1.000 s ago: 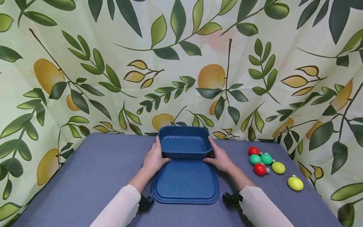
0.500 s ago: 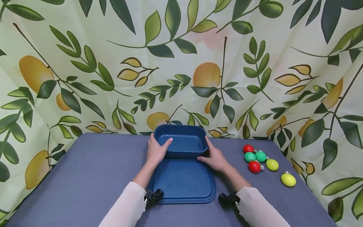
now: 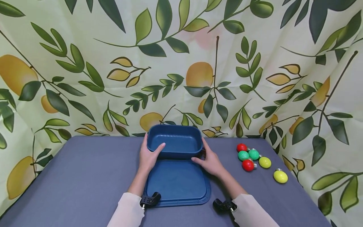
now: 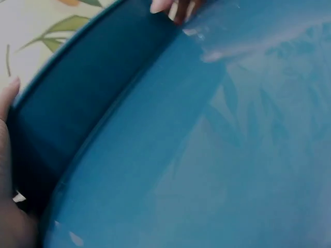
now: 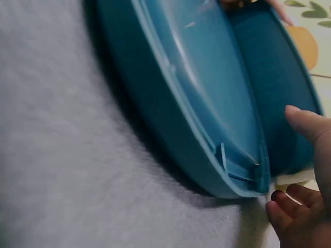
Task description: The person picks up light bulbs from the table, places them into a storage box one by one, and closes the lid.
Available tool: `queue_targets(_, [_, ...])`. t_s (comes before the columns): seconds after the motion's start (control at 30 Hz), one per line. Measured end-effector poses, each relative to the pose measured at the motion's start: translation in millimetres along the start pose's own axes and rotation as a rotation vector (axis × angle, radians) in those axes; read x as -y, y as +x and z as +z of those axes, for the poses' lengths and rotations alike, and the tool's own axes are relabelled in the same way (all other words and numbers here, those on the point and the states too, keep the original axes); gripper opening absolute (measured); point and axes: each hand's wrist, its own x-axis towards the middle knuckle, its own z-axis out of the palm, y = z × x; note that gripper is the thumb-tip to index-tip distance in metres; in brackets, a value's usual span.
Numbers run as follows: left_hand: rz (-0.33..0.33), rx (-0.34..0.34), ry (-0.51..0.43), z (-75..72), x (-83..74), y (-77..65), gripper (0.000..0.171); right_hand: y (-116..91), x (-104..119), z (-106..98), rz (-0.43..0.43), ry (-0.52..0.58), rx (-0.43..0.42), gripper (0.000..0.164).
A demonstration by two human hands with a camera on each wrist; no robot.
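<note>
A deep blue rectangular box (image 3: 175,155) stands with its hollow side toward me, just behind a broad, flat blue lid-like piece (image 3: 177,181). My left hand (image 3: 146,159) holds the box's left end, fingers along the outside and thumb up over the front rim. At the other end, my right hand (image 3: 210,161) grips the lower right corner, thumb against the front wall and fingers behind. In the right wrist view the flat piece (image 5: 191,93) shows a raised side wall, and the box wall (image 5: 282,103) rises beyond it.
Several small egg-shaped ornaments with silver caps lie on the right: red ones (image 3: 248,165), green ones (image 3: 253,154) and yellow ones (image 3: 280,176). A grey-blue cloth (image 3: 93,183) covers the table. Behind hangs a leaf-and-fruit curtain (image 3: 170,69).
My left thumb has lifted from low on the box's front to its upper rim. The right hand keeps its hold. The head view has swung right, so everything sits further left.
</note>
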Motion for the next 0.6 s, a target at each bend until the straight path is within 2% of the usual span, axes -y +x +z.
queue_targets(0.13, [-0.005,0.001,-0.011,-5.1,2.9,-1.4,0.102,-8.9,6.7,-5.4,0.038,0.042,-0.024,0.100])
queue_targets(0.3, [-0.007,0.012,-0.008,-4.3,0.3,-1.3,0.102,-21.0,6.3,-22.8,0.080,0.057,-0.133,0.096])
queue_targets(0.43, [0.000,0.023,0.001,-1.0,-0.2,-0.4,0.103,-31.2,4.3,-40.4,0.078,-0.009,-0.230,0.089])
queue_targets(0.6, [0.002,0.013,0.004,0.0,0.8,0.4,0.102,-39.0,1.2,-61.4,0.056,-0.079,-0.313,0.083])
